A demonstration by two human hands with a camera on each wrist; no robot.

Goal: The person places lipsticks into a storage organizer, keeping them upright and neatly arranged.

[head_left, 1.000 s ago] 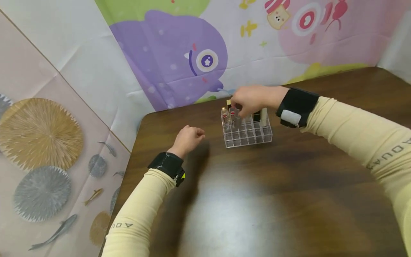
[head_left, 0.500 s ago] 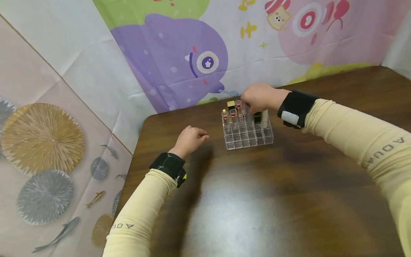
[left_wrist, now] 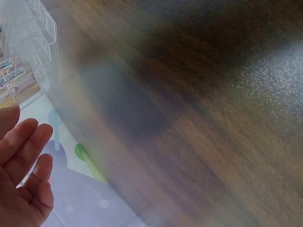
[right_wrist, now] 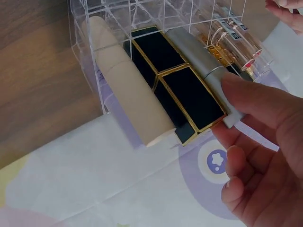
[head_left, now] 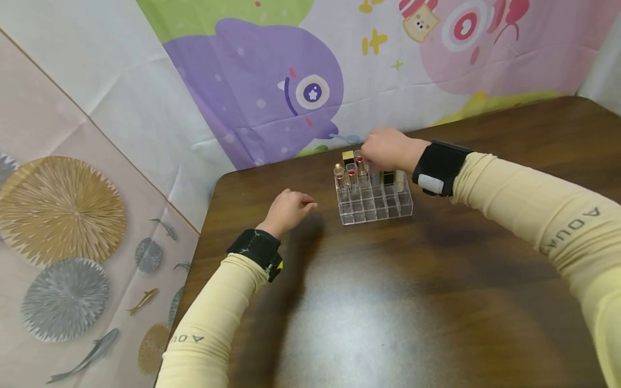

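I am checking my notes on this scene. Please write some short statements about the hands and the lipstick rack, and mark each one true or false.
1. The right hand touches the top of a silver tube standing in the rack. True.
2. The left hand holds a lipstick. False: it holds nothing and rests on the table, apart from the rack.
3. A cream tube stands in the rack beside a black tube with gold edges. True.
4. The rack is of dark wood. False: it is clear plastic.
5. The front compartments of the rack, nearest the person, are full. False: the tubes stand in the back rows.
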